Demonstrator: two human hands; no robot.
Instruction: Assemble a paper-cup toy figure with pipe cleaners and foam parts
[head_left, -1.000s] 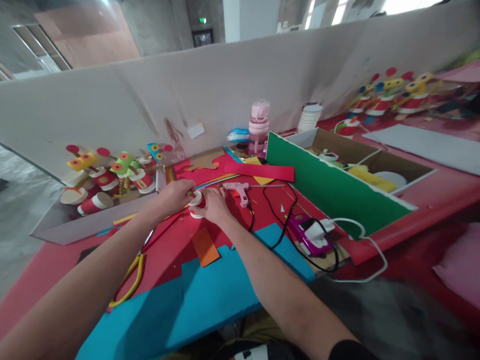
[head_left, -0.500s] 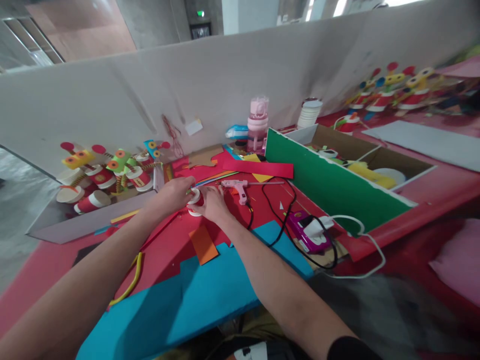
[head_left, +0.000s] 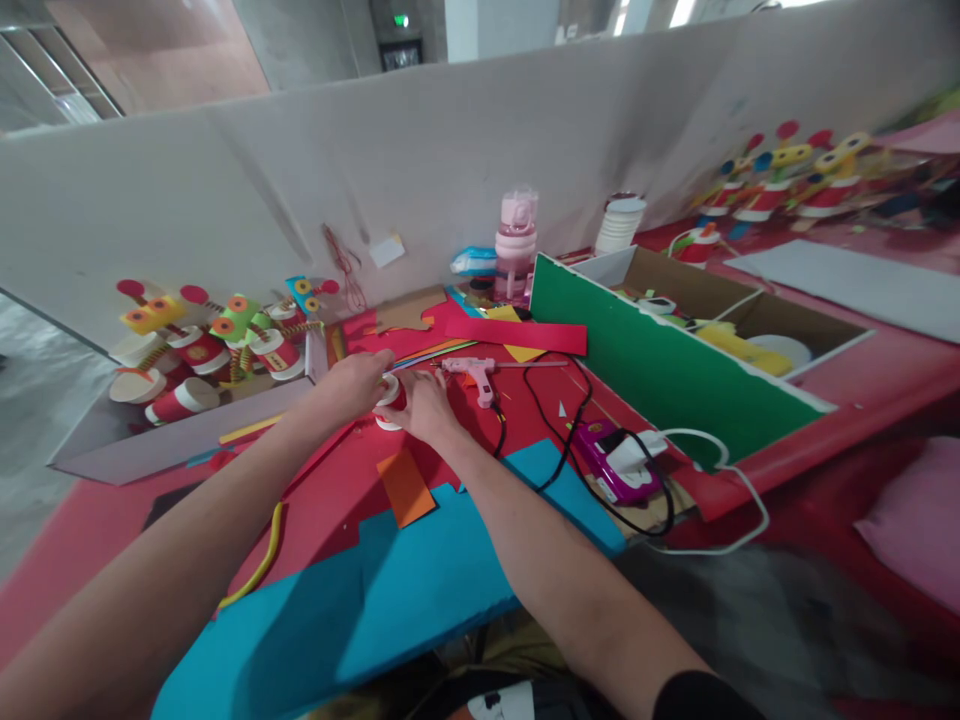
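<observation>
Both my hands meet over a small red and white paper cup (head_left: 390, 398) on the red table sheet (head_left: 330, 500). My left hand (head_left: 358, 382) curls round the cup's left side, fingers closed on its rim. My right hand (head_left: 425, 403) grips the cup's right side. A pink glue gun (head_left: 474, 371) lies just right of my right hand, its black cord (head_left: 540, 420) trailing toward me. An orange paper strip (head_left: 406, 488) lies below the hands.
Finished paper-cup figures (head_left: 202, 350) stand on a grey tray at the left. A green-fronted cardboard box (head_left: 675, 370) sits at the right, a pink bottle (head_left: 515, 240) behind. A purple power strip (head_left: 611, 470), yellow-handled scissors (head_left: 259, 565) and blue foam sheet (head_left: 390, 590) lie near me.
The view has shifted slightly. Both hands stay on the cup in almost the same place.
</observation>
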